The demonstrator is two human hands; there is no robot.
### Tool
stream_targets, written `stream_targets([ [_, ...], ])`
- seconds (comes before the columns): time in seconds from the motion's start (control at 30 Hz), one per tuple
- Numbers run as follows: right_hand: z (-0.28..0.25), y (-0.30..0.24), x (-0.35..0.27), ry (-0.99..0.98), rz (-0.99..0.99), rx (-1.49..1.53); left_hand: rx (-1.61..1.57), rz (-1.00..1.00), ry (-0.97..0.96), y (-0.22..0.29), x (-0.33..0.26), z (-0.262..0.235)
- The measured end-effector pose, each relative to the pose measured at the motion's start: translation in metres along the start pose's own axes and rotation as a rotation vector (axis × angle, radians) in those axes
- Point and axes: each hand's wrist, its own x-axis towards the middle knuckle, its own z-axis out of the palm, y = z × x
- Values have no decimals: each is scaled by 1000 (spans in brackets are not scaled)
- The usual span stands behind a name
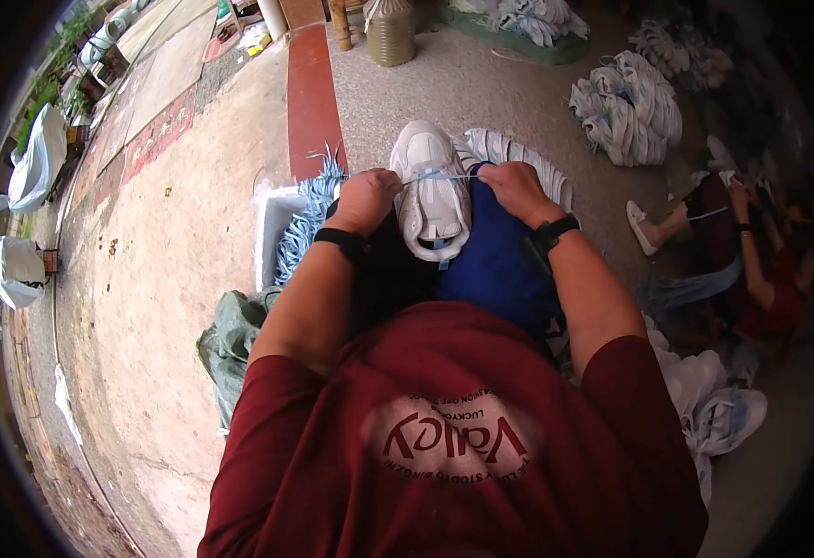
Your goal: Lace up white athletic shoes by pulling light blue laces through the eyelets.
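Observation:
A white sneaker upper rests over my lap, its rounded toe pointing away from me. A light blue shoelace runs across its lacing area, stretched sideways between my two hands. My left hand is closed on the lace at the upper's left side. My right hand pinches the other side of it, just right of the upper. Beside my left forearm, a bundle of light blue laces spills over a white box. A row of stacked white uppers lies behind my right hand.
Heaps of white uppers lie on the floor at the far right, with more uppers near my right elbow. A co-worker sits at the right. A green sack lies at my left, and a ribbed jug stands ahead.

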Motion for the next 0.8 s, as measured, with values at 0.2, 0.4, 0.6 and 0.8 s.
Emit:
stream_targets([
  [0.2, -54, 63, -53, 60, 160, 38, -334, -215, -101, -59, -64, -55],
  [0.4, -141, 129, -151, 77, 327, -93, -462, -573, 74, -122, -177, -122],
  [0.6, -227, 160, -231, 58, 407, -185, -345, -693, 174, -147, -276, -181],
  [0.8, -322, 199, -346, 204, 492, -390, -246, -1024, 206, -189, -388, -238],
])
